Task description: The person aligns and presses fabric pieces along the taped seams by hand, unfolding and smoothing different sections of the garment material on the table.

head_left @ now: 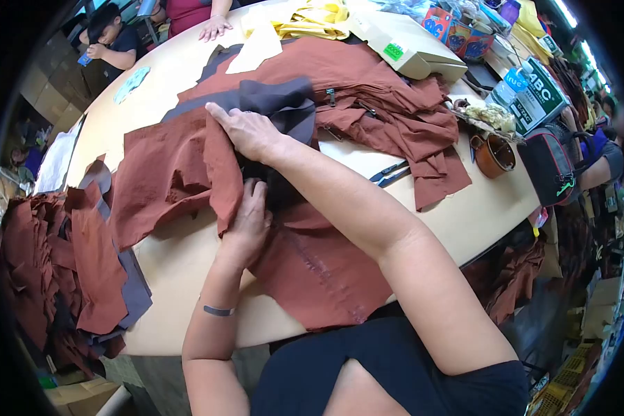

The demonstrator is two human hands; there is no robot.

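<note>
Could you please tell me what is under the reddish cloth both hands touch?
Pale tabletop shows along the near edge of the reddish cloth; whatever lies beneath its middle is covered.

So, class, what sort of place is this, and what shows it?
Probably a garment workshop: reddish-brown cloth being handled, more pieces draped over the edge of the table, and zippered cloth lying nearby.

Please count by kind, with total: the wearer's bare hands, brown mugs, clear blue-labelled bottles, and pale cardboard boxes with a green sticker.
Wearer's bare left hand and bare right hand, at the reddish-brown cloth: 2
Shiny brown mug: 1
Clear plastic bottle with blue label: 1
Pale flat cardboard box with green sticker: 1
Total: 5
</note>
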